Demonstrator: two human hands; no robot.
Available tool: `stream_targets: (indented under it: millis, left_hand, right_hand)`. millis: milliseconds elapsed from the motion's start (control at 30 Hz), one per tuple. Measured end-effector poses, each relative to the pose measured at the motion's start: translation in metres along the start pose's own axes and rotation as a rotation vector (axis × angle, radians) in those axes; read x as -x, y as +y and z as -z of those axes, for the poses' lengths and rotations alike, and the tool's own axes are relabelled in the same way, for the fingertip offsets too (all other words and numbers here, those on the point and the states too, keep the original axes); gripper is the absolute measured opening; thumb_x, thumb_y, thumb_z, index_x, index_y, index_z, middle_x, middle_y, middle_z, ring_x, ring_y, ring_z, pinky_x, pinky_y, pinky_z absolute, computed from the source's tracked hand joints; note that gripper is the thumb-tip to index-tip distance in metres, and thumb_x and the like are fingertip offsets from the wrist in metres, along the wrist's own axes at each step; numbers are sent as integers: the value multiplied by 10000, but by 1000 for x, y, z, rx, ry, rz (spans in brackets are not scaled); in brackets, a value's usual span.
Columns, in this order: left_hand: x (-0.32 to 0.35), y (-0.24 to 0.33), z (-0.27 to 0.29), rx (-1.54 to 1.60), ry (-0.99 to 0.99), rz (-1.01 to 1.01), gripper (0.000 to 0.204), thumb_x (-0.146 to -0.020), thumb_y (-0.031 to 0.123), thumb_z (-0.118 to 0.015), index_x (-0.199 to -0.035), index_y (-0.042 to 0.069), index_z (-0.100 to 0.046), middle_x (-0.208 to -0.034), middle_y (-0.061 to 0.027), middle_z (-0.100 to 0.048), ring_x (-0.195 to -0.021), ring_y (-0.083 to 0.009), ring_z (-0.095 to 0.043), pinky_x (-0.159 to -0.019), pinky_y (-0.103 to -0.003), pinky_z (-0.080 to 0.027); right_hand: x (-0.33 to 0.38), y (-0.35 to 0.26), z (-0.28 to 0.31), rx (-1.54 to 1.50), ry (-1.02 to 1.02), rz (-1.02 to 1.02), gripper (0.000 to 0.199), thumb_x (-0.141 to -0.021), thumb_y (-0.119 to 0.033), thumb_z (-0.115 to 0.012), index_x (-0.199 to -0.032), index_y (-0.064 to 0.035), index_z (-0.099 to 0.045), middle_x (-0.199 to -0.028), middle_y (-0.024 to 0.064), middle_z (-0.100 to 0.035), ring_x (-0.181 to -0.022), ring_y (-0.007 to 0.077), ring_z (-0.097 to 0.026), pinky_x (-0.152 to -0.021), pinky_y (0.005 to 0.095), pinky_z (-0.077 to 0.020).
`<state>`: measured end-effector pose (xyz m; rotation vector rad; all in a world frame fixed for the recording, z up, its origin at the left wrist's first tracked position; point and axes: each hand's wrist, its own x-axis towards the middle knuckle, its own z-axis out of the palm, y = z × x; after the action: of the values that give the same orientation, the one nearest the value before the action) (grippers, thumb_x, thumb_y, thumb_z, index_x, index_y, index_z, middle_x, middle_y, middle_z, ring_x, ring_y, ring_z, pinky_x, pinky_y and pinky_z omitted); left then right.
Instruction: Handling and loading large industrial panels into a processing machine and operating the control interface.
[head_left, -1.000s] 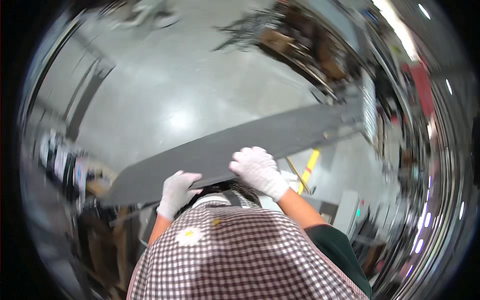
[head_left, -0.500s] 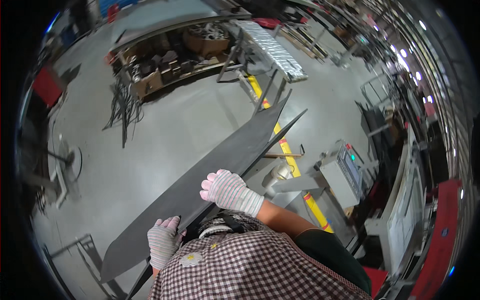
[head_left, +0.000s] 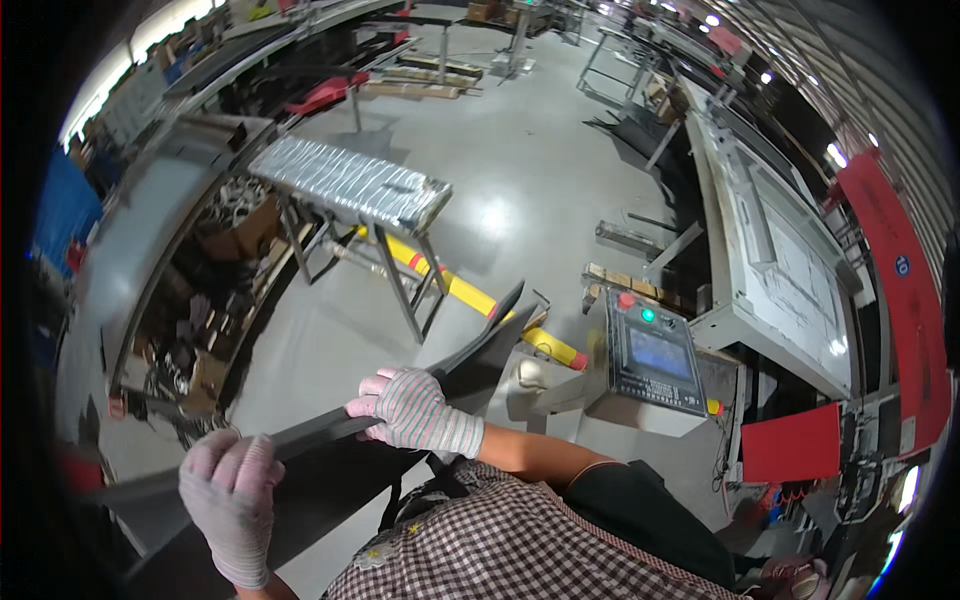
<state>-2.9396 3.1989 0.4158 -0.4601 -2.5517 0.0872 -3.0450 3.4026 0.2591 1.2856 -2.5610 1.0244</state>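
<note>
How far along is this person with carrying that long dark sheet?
Done: the long dark sheet is off any support, held edge-up. In hand: the gloved left hand and gloved right hand both grip its upper edge above the grey floor. Left: it rests nowhere yet; the wrapped stand sits apart, beyond it.

Metal sheet (head_left: 330, 440) across both hands, trestle stand (head_left: 350, 185) beyond, control panel (head_left: 652, 362) right.

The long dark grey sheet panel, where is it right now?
In the head view, the long dark grey sheet panel runs across the lower left, held by both gloved hands, left hand and right hand, before the foil-wrapped stand.
</note>
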Motion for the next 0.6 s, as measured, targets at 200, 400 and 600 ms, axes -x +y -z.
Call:
stream_targets:
  millis: [200,400,600]
  left_hand:
    - [-86,3,-21,349,424,-373,176,-822,167,-649,-884,3,-627,-892,-130,-663,-872,-334,-626,-807,-492,-499]
    - [-126,-23,-107,623,261,-349,178,-690,85,-650,-850,7,-658,-784,-91,-642,-788,-292,-607,-716,-427,-485]
    - [-158,-69,-239,1088,93,-199,213,-774,-3,-701,-979,46,-668,-800,-94,-661,-773,-257,-618,-679,-343,-478]
  right_hand:
    - [-26,53,32,-241,341,-224,404,-649,-360,-817,-980,-160,-698,-844,26,-611,-828,246,-601,-696,378,-500]
    - [-21,87,69,-91,649,-553,456,-661,-390,-817,-956,-68,-688,-892,92,-632,-832,297,-620,-705,394,-496]
    - [-4,101,63,108,983,-690,352,-655,-237,-860,-903,-51,-692,-791,72,-626,-727,215,-586,-680,334,-464]
